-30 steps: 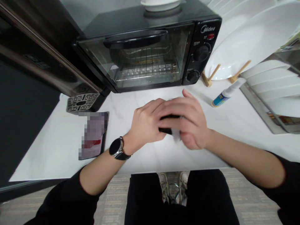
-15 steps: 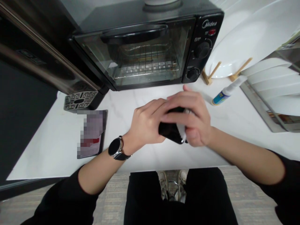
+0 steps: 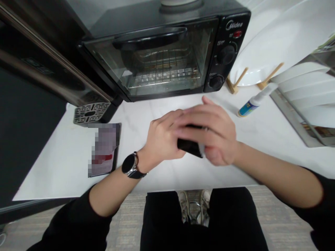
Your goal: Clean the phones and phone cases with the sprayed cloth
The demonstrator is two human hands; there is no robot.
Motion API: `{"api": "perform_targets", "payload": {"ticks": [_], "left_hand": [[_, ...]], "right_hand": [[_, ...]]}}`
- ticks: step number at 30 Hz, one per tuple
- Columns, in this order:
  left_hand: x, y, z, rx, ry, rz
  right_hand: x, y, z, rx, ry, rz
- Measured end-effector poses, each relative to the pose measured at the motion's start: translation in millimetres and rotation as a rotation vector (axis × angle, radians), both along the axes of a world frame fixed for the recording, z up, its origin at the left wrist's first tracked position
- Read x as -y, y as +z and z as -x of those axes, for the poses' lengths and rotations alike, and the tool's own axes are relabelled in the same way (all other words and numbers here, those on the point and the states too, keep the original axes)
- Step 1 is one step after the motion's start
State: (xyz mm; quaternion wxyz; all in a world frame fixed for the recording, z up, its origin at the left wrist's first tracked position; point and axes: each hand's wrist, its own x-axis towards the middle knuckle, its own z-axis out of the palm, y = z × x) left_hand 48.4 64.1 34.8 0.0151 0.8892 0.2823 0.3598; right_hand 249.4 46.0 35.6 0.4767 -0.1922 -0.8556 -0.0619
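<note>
My left hand (image 3: pixel 166 136), with a black watch (image 3: pixel 129 164) on its wrist, grips a glossy black phone (image 3: pixel 190 147) above the counter. My right hand (image 3: pixel 220 134) reaches over the phone from the other side, its fingers bent across the dark face and smeared by motion. A pale sliver of white cloth (image 3: pixel 201 148) shows between the right hand and the phone's edge; most of it is hidden under the fingers. The fingertips of both hands overlap, so much of the phone is covered.
Behind the hands stands a black toaster oven (image 3: pixel 162 66). A spray bottle (image 3: pixel 248 105) is on the right, near white plates (image 3: pixel 309 94) in a rack. A second device with a blurred screen (image 3: pixel 103 153) lies at left, below a drip tray (image 3: pixel 91 112).
My right hand's fingers have slid slightly left across the phone, and less of the white cloth shows. The left hand keeps its hold almost unmoved.
</note>
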Motion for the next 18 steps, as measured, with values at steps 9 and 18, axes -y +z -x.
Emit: {"api": "perform_targets", "payload": {"ticks": [9, 18], "left_hand": [[-1, 0.9, 3, 0.013, -0.094, -0.063], [-1, 15.0, -1, -0.010, -0.185, 0.087]], "right_hand": [[4, 0.6, 0, 0.024, -0.017, -0.069], [5, 3.4, -4, 0.054, -0.017, -0.112]]}}
